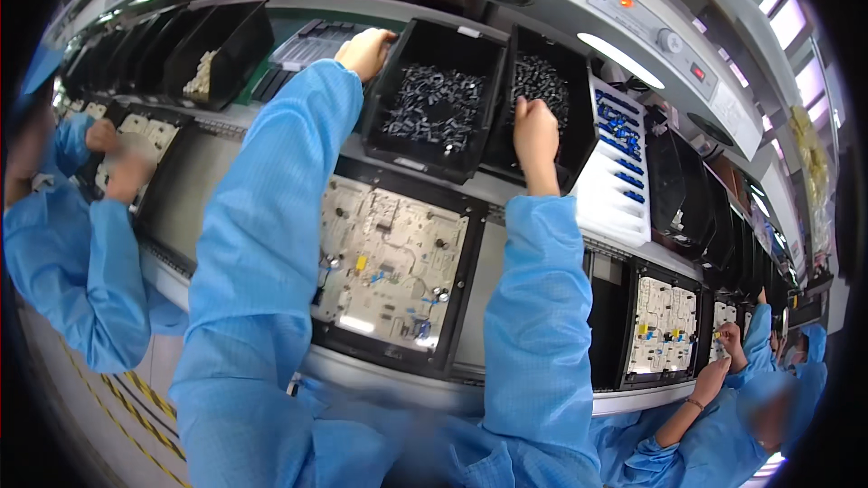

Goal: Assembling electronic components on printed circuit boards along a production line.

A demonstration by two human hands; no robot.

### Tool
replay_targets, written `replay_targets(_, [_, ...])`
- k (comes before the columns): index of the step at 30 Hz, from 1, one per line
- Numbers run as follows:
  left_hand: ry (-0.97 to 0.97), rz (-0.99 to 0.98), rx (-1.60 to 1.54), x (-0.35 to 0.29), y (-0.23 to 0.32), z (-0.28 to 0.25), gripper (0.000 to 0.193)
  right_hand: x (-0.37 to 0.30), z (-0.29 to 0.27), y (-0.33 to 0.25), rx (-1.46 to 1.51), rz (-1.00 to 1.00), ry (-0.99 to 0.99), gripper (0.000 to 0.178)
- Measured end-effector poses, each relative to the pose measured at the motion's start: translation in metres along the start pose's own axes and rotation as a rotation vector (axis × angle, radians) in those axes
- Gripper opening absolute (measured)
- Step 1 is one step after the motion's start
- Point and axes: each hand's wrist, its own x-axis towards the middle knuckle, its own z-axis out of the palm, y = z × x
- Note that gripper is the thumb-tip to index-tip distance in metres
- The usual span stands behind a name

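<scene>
We see the left hand point(366, 52), fingers curled, at the upper left corner of a black bin point(443, 170) holding small dark parts point(434, 108); we cannot tell whether it grips anything. The right hand point(536, 134) is curled over a second black bin point(580, 108) with similar parts, and we cannot tell what it pinches. Between the blue sleeves point(542, 298) we find a pale circuit board point(398, 248) in a black frame point(371, 344). A white tray point(615, 208) of blue parts point(619, 134) stands right of the bins, with a co-worker point(77, 262) farther left.
</scene>
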Motion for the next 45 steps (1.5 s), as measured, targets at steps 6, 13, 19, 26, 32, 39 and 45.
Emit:
replay_targets(6, [-0.244, 0.013, 0.201, 0.036, -0.159, 0.034, 0.049, -0.011, 0.012, -0.049, 0.111, -0.082, -0.068, 0.033])
replay_targets(13, [-0.404, 0.14, 0.269, 0.06, -0.028, 0.029, 0.028, 0.005, -0.001, 0.006, 0.024, 0.01, -0.001, 0.032])
replay_targets(19, [-0.289, -0.056, 0.41, 0.053, -0.003, -0.013, 0.021, 0.001, -0.009, -0.013, 0.045, -0.018, -0.008, 0.033])
replay_targets(26, [-0.25, 0.031, 0.397, 0.046, -0.017, -0.016, 0.013, -0.012, -0.007, -0.013, 0.031, -0.061, -0.032, 0.032])
replay_targets(32, [-0.178, 0.082, 0.417, 0.053, -0.022, -0.017, 0.014, -0.009, -0.007, -0.013, 0.013, -0.03, -0.028, 0.033])
replay_targets(39, [0.236, 0.215, 0.233, 0.044, 0.021, -0.057, 0.018, -0.008, -0.013, -0.005, 0.193, -0.073, 0.1, 0.022])
replay_targets(45, [0.114, 0.12, 0.057, 0.027, 0.059, -0.088, 0.019, -0.008, -0.023, -0.009, 0.161, -0.273, 0.163, 0.014])
